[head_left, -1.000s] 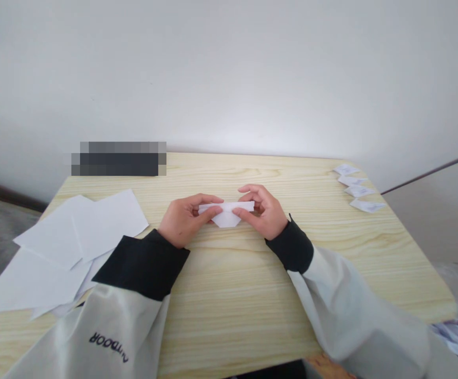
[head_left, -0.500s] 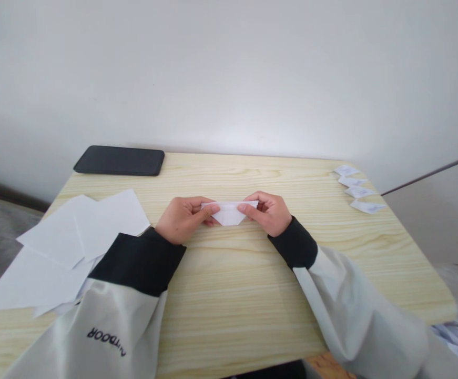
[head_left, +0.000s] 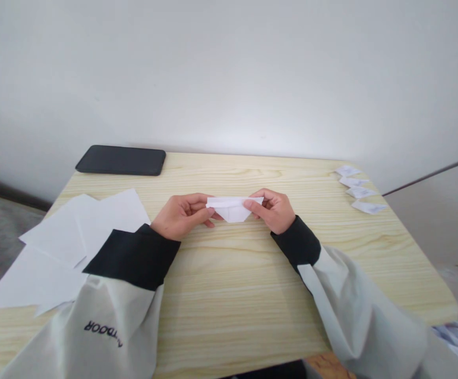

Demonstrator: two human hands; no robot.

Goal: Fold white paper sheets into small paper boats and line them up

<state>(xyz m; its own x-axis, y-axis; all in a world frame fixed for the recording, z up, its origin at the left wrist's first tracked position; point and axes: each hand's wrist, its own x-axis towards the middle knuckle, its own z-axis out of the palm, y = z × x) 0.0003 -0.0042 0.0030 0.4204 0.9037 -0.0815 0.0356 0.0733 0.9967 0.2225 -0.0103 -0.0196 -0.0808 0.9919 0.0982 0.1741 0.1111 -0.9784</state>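
Observation:
A small piece of white folded paper (head_left: 232, 209), with a straight upper band and a tapered lower part, is held up above the middle of the table. My left hand (head_left: 181, 215) is closed at its left end, thumb tip at the paper's edge and fingers partly behind it. At the other end, my right hand (head_left: 273, 209) pinches the paper, its thumb lying on the front face. The fingers behind the paper are partly hidden.
Loose white sheets (head_left: 51, 273) overlap at the left of the wooden table (head_left: 229, 316), partly under my left sleeve. A black phone (head_left: 121, 160) lies at the back left. Several small folded papers (head_left: 360, 191) form a column at the back right. A wall rises behind.
The folded paper has shifted slightly right and up, and its upper band shows more. My left thumb has slid outward to the paper's left edge. My right hand moved slightly right with it.

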